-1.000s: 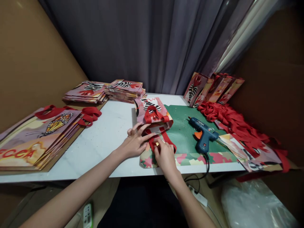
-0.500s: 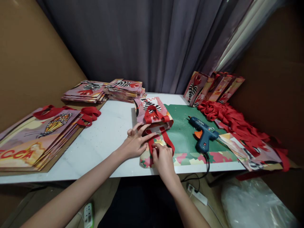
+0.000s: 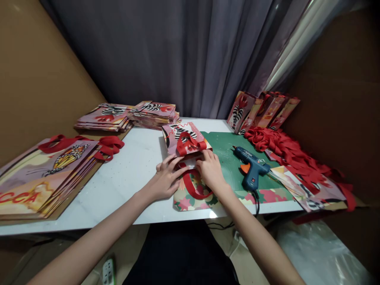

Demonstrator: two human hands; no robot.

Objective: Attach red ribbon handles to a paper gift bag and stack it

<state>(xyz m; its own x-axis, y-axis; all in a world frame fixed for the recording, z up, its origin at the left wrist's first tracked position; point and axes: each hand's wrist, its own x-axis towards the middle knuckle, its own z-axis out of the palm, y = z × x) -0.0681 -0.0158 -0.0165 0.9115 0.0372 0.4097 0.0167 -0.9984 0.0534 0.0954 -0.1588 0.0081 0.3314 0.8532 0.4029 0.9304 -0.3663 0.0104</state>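
Observation:
A small patterned paper bag point(image 3: 172, 138) with a zebra-striped print lies in front of me, its mouth towards me. One red ribbon handle point(image 3: 181, 147) rests on its upper face; another red ribbon loop point(image 3: 194, 192) hangs from the near edge over the mat. My left hand point(image 3: 166, 179), fingers spread, lies against the left side of the bag's mouth. My right hand point(image 3: 210, 168) is at the right side of the mouth, fingers bent together on its edge; the fingertips are partly hidden.
A glue gun point(image 3: 252, 168) lies on the green mat point(image 3: 227, 142). Red ribbons point(image 3: 279, 148) and standing bags point(image 3: 242, 111) are at the right. Flat bag stacks point(image 3: 103, 116) stand at the back left, butterfly-print bags point(image 3: 59, 178) at the near left.
My right hand has moved up from the near ribbon loop to the right side of the bag's mouth. The loop now lies curved over the mat. The view has shifted slightly.

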